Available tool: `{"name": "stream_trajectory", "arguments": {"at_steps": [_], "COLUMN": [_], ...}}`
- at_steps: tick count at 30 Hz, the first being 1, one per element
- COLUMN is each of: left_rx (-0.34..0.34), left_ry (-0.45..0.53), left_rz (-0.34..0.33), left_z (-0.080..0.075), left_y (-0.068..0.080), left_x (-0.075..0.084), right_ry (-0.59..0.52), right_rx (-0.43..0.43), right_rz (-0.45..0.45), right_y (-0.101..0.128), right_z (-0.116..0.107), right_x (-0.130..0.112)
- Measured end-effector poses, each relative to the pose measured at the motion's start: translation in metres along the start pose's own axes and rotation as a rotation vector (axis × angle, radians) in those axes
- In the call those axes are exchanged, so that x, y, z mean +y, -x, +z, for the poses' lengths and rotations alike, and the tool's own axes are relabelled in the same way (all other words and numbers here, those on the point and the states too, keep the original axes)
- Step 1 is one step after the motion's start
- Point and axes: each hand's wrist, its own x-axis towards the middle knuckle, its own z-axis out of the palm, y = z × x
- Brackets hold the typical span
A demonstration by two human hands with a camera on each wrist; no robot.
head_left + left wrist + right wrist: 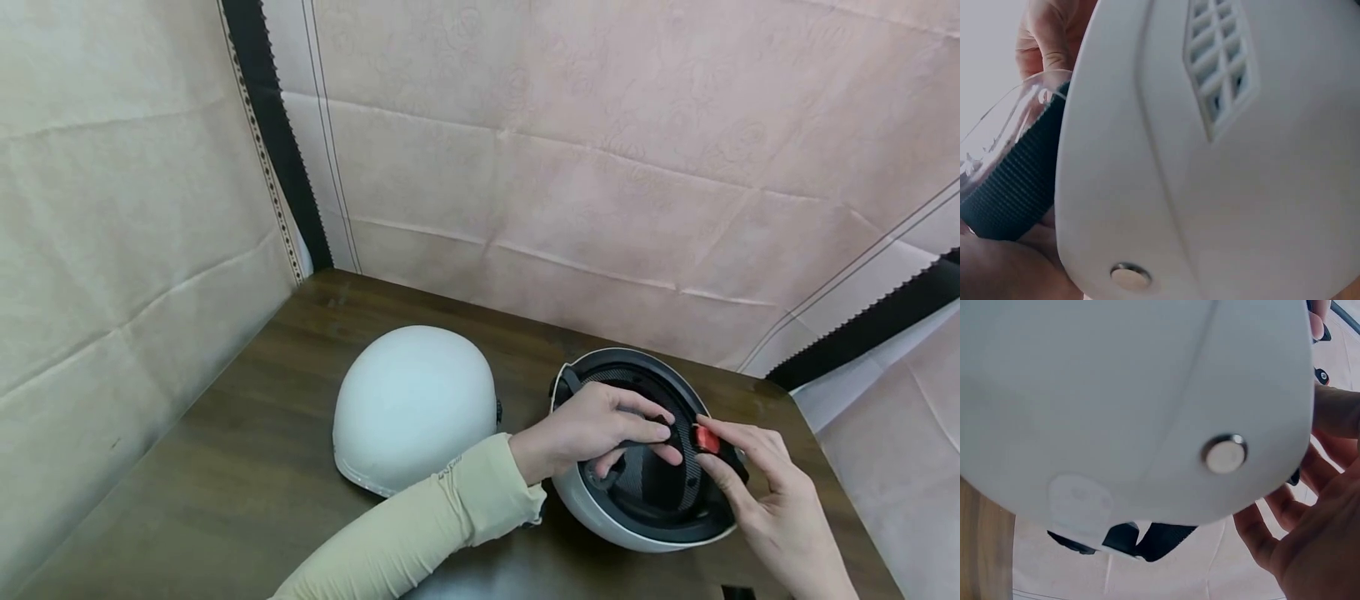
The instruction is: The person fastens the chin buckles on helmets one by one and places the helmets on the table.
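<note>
Both hands are in the upturned white plastic helmet with black lining [645, 500] on the dark wooden table [247, 467], left hand [592, 429] pinching the black strap [678, 433], right hand [765, 492] pinching the red buckle [706, 440], so honestly the rounded shell could rock and slip loose.

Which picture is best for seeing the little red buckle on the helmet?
The head view. There the red buckle sits inside the upturned helmet, with the right hand pinching it and the left hand gripping the strap beside it. Both wrist views show only the helmet's white shell up close; the buckle is hidden.
</note>
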Motion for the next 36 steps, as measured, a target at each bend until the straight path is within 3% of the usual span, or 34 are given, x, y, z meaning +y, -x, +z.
{"name": "stream_trajectory", "arguments": {"at_steps": [9, 15, 23, 30, 36], "left_rx": [0.034, 0.011, 0.072, 0.015, 0.01], "left_ry": [-0.051, -0.011, -0.02, -0.041, -0.032], "left_rz": [0.017, 0.02, 0.016, 0.008, -0.004], "left_z": [-0.0006, -0.0006, -0.0018, 0.0009, 0.0027], "left_y": [-0.0008, 0.0006, 0.0006, 0.0009, 0.001], "left_x": [-0.0004, -0.0025, -0.0009, -0.0015, -0.0015], "right_ry": [-0.001, -0.001, 0.018, -0.015, -0.031], "right_rx": [-0.021, -0.02, -0.025, -0.042, -0.036], "right_rz": [-0.018, -0.017, -0.022, -0.041, -0.074], "right_y": [0.0002, 0.0006, -0.0028, -0.0033, -0.0037], "right_z": [0.0024, 0.0035, 0.0052, 0.0048, 0.0041], "right_x": [0.0, 0.0002, 0.0013, -0.0001, -0.0012]}}
